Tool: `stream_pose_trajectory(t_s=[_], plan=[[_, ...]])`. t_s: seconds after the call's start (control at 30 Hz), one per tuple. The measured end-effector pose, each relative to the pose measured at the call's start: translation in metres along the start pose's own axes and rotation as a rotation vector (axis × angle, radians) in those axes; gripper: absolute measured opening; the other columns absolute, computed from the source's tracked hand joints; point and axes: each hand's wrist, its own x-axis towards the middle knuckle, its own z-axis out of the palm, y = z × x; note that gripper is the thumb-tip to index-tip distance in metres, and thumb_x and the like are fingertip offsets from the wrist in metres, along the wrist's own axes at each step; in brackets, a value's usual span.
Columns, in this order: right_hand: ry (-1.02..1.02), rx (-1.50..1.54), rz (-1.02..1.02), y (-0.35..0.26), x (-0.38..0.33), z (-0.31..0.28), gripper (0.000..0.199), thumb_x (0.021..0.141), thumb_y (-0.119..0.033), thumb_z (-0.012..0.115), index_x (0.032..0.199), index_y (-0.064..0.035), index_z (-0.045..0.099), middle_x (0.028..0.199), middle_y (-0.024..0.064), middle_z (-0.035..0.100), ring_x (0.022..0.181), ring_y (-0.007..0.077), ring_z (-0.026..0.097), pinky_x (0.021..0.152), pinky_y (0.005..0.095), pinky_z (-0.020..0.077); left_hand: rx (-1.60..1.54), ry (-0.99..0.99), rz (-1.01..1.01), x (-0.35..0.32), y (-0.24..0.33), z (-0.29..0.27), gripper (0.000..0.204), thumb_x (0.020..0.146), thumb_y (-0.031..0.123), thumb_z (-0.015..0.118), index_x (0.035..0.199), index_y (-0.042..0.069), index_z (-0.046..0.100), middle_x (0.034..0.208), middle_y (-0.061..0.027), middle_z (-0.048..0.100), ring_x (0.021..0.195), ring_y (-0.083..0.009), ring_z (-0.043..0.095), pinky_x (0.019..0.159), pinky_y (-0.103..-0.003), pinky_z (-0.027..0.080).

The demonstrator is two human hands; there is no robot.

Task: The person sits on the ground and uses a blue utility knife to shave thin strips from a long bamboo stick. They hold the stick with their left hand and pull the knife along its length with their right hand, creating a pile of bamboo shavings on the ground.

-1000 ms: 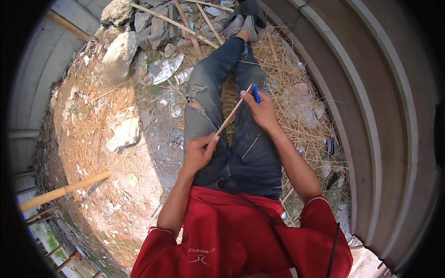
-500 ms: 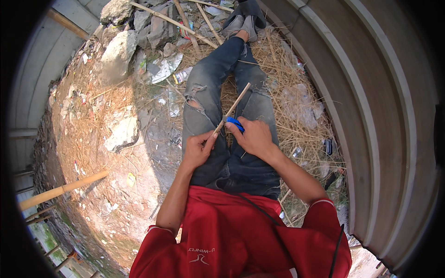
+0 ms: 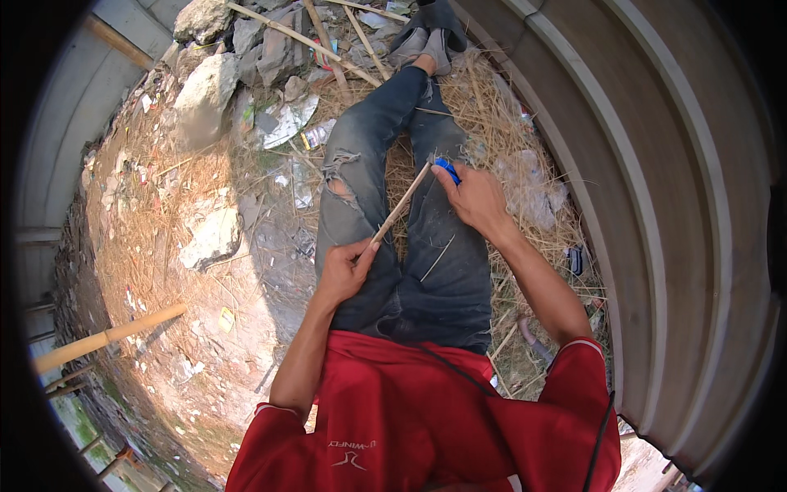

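Observation:
My left hand (image 3: 344, 269) pinches the near end of a thin, pale wooden stick (image 3: 401, 206), which slants up and to the right above my legs. In my right hand (image 3: 479, 199) is a blue-handled utility knife (image 3: 447, 170), the fingers closed around it. Its blade lies at the far end of the stick, the thumb close beside it. Part of the handle is hidden by the right fingers. A thin sliver of wood (image 3: 438, 259) rests on my dark torn trousers (image 3: 357, 197).
A corrugated metal wall (image 3: 648, 205) curves along the right. Rocks (image 3: 206, 90) and loose sticks (image 3: 307, 39) lie beyond on the left, with straw (image 3: 492, 115) and litter around my legs. A bamboo pole (image 3: 111, 336) juts in from the left.
My right hand has slid the knife from near the left fingers up to the stick's far end. The left hand keeps its hold on the stick, shifted slightly left.

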Motion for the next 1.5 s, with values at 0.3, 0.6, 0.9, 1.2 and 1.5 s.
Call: stream_pose_trajectory(t_s=[0.3, 0.6, 0.9, 1.2, 1.5], plan=[[0.01, 0.051, 0.056, -0.001, 0.009, -0.002, 0.06, 0.099, -0.061, 0.057, 0.095, -0.0038, 0.074, 0.073, 0.0235, 0.071, 0.073, 0.0476, 0.07, 0.067, 0.0561, 0.0546, 0.022, 0.035, -0.028, -0.001, 0.004, -0.001, 0.026, 0.101, 0.019, 0.071, 0.116, -0.001, 0.076, 0.065, -0.0075, 0.065, 0.058, -0.0071, 0.055, 0.053, -0.029, 0.044], [-0.075, -0.053, -0.064, -0.023, -0.014, 0.021, 0.057, 0.099, -0.06, 0.058, 0.092, -0.0054, 0.074, 0.068, 0.0228, 0.069, 0.069, 0.0454, 0.071, 0.063, 0.0561, 0.0544, 0.099, 0.104, 0.063, 0.005, 0.02, 0.003, 0.024, 0.098, 0.015, 0.072, 0.112, -0.004, 0.076, 0.077, -0.0219, 0.073, 0.062, -0.0171, 0.068, 0.058, -0.032, 0.05], [0.022, -0.076, -0.137, 0.001, 0.001, 0.004, 0.058, 0.101, -0.058, 0.057, 0.087, -0.0041, 0.072, 0.063, 0.0209, 0.066, 0.063, 0.0449, 0.067, 0.06, 0.0531, 0.0528, 0.077, 0.08, 0.072, 0.004, 0.018, 0.003, 0.024, 0.098, 0.016, 0.072, 0.111, -0.004, 0.077, 0.076, -0.0221, 0.072, 0.061, -0.0179, 0.068, 0.058, -0.032, 0.05], [-0.099, -0.119, -0.068, -0.005, -0.007, -0.004, 0.061, 0.101, -0.06, 0.056, 0.091, -0.0024, 0.072, 0.069, 0.0232, 0.069, 0.071, 0.0459, 0.071, 0.067, 0.0557, 0.0554, 0.058, 0.077, 0.127, -0.003, 0.017, 0.001, 0.023, 0.098, 0.014, 0.073, 0.113, -0.002, 0.077, 0.073, -0.0153, 0.069, 0.058, -0.0142, 0.061, 0.056, -0.029, 0.047], [-0.032, 0.0, 0.008, -0.019, -0.023, -0.001, 0.061, 0.102, -0.058, 0.056, 0.089, -0.0004, 0.071, 0.069, 0.0252, 0.068, 0.07, 0.0489, 0.068, 0.063, 0.0574, 0.0524, 0.138, 0.142, 0.21, 0.002, 0.021, 0.006, 0.021, 0.097, 0.014, 0.074, 0.111, -0.002, 0.077, 0.07, -0.0138, 0.067, 0.056, -0.0173, 0.062, 0.054, -0.031, 0.045]])
